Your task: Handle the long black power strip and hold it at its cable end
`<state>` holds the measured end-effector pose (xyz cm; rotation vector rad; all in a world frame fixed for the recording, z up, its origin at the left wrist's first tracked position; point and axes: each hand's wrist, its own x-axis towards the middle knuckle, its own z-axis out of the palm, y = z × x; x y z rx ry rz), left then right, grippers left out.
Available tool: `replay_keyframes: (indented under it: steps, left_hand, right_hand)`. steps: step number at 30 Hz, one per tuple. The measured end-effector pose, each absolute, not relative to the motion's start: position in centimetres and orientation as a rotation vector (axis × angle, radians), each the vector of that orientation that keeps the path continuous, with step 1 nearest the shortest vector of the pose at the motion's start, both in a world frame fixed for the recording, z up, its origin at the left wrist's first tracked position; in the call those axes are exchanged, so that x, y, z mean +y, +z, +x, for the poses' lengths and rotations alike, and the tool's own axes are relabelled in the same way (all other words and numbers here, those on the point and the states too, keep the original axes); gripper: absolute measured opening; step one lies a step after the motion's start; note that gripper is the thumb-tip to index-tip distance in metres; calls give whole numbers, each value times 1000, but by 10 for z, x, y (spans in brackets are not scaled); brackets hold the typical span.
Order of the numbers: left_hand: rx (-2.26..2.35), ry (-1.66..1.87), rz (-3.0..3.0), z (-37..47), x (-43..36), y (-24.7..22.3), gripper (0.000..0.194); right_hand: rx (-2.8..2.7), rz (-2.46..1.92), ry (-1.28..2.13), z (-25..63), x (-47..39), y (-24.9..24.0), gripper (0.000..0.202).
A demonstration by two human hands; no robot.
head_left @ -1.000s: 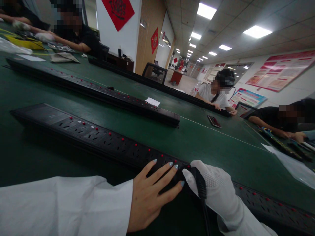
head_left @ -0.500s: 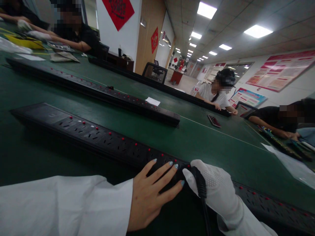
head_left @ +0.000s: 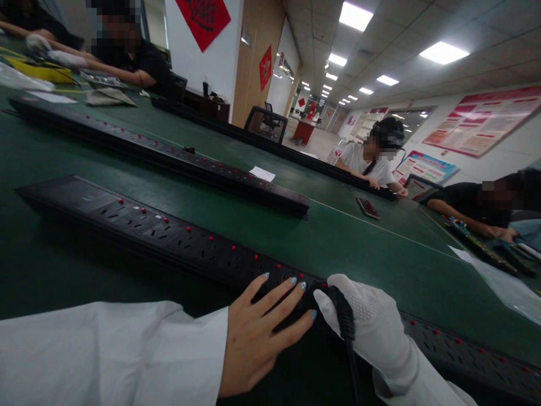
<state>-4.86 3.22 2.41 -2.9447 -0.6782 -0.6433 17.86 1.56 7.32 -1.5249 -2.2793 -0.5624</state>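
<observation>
A long black power strip [head_left: 169, 231] with sockets and a row of red buttons lies slantwise across the green table. My left hand [head_left: 266, 332], bare with light blue nails, rests flat on the strip with its fingers spread. Just to its right, my right hand [head_left: 367, 321] in a white dotted glove grips a black plug [head_left: 343, 313] against the strip's top. The cable runs down from the plug toward the bottom edge. The plug's front end is hidden, so its fit in a socket cannot be made out.
A second black strip [head_left: 198, 163] lies farther back, with a white paper [head_left: 262, 173] behind it. A third long black strip [head_left: 253, 141] runs along the far side. A phone [head_left: 367, 207] and a plastic-covered sheet [head_left: 502, 282] lie at right. Several people sit around the table.
</observation>
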Motion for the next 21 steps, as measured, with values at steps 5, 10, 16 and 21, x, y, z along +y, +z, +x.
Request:
replay_keyframes:
  steps: [5,10,16,21]
  left_hand:
    - [-684,-666,-2951,-49,32,24,70]
    - [-689,-691,-2947,-48,31,23,70]
    - [-693,-703,-2934,-47,31,21,70]
    - [-684,-684,-2941,-48,32,22,70]
  right_hand:
    - [-2285,-1531,-544,180,15,73,22]
    - [-2272,-1506,-577,180,15,72,20]
    - [-2269,-1505,-594,179,16,72,20]
    - [-2268,-1508,-585,179,15,73,20]
